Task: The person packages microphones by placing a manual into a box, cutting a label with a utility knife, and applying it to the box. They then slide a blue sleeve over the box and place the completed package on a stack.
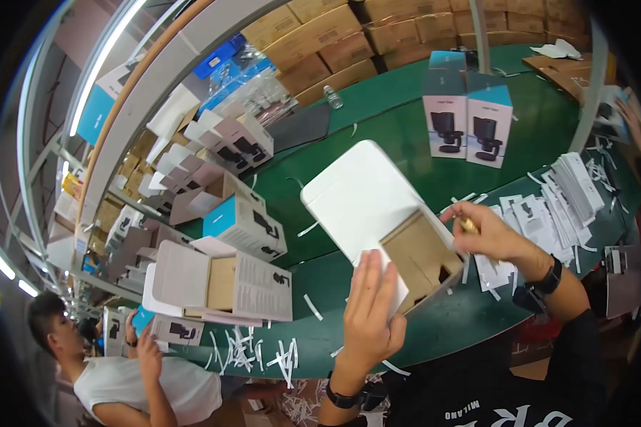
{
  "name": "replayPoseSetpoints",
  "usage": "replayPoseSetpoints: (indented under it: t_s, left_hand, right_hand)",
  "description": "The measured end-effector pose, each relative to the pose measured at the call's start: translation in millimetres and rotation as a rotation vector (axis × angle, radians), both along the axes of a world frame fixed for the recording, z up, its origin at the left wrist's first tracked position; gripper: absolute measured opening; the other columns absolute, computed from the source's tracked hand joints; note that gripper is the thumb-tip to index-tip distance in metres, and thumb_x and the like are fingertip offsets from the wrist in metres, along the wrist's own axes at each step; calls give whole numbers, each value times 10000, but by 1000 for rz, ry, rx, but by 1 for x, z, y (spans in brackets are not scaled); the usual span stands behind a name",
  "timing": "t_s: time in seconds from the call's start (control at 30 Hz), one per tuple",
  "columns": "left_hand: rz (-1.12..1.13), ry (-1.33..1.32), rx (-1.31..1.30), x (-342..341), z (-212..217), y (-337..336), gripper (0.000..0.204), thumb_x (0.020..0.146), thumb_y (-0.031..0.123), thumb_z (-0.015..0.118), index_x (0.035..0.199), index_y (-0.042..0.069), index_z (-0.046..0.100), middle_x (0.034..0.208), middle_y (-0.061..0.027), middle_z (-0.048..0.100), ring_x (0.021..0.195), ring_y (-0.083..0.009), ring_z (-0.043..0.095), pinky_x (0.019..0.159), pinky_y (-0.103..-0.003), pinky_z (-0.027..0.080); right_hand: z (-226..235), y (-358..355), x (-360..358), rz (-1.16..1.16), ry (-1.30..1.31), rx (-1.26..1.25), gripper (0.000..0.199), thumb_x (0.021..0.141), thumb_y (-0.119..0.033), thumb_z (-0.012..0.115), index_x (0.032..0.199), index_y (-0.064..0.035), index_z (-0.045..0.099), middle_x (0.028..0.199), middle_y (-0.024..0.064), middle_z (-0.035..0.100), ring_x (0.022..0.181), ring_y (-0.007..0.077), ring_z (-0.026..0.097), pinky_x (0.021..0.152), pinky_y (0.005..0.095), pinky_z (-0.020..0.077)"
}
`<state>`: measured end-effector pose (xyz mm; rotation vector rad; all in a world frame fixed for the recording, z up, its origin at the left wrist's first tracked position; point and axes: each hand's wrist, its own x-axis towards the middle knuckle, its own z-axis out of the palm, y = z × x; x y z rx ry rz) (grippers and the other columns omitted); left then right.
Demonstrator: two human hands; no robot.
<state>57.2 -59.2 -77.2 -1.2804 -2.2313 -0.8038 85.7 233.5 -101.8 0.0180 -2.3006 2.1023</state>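
A white product box with an open end and a brown cardboard insert is tilted over the green table. My left hand grips its near edge from below, fingers spread on the white flap. At the box's right corner, my right hand pinches a small yellowish object, its fingers closed. Both wrists wear dark bands.
Two upright white-and-teal boxes stand behind. Leaflet stacks lie at the right. More boxes, one open, crowd the left. White paper strips litter the near edge. Another person works at lower left. Cardboard cartons are piled behind.
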Motion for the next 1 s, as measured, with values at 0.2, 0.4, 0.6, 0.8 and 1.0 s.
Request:
replayPoseSetpoints:
  t_s: [0.2, 0.4, 0.6, 0.8, 1.0]
  left_hand:
    - [-80, -191, -119, -13, 15, 19, 710, 860, 232, 722, 1475, -32, 485, 1484, -374, 457, 1364, -533, 472, 1115, -578, 396]
    - [39, -42, -578, -45, -3, 39, 692, 885, 347, 739, 1468, 48, 517, 1478, -381, 450, 1346, -516, 499, 1094, -612, 406]
    - [-33, 23, -516, -92, -11, 35, 396, 973, 182, 613, 1352, 66, 599, 1344, -243, 624, 1264, -426, 594, 1066, -527, 463]
    - [-159, -126, -499, -132, -41, -3, 503, 1015, 267, 558, 1480, 86, 490, 1477, -292, 519, 1389, -465, 489, 1151, -541, 396]
    - [-247, -59, -477, -140, -40, -32, 610, 893, 316, 723, 1442, 110, 556, 1494, -325, 476, 1374, -465, 492, 1105, -590, 390]
  right_hand:
    - [13, -17, -10, -10, -27, 145, 700, 761, -157, 874, 1289, -64, 423, 847, 8, 577, 676, 89, 570, 592, 234, 452]
    - [14, -13, -34, 146, -1, 352, 654, 837, -153, 821, 1341, -12, 430, 890, 76, 617, 776, 165, 631, 678, 302, 512]
    - [-9, 8, -63, 106, 59, 404, 547, 907, -66, 716, 1407, 7, 508, 936, 114, 652, 770, 236, 657, 685, 333, 524]
    - [2, -28, -90, 14, -6, 661, 467, 938, -9, 647, 1399, 25, 580, 870, 138, 667, 680, 261, 647, 619, 335, 503]
    - [32, -64, -89, -35, -120, 754, 465, 941, -19, 647, 1401, 13, 591, 846, 145, 678, 662, 273, 655, 612, 346, 519]
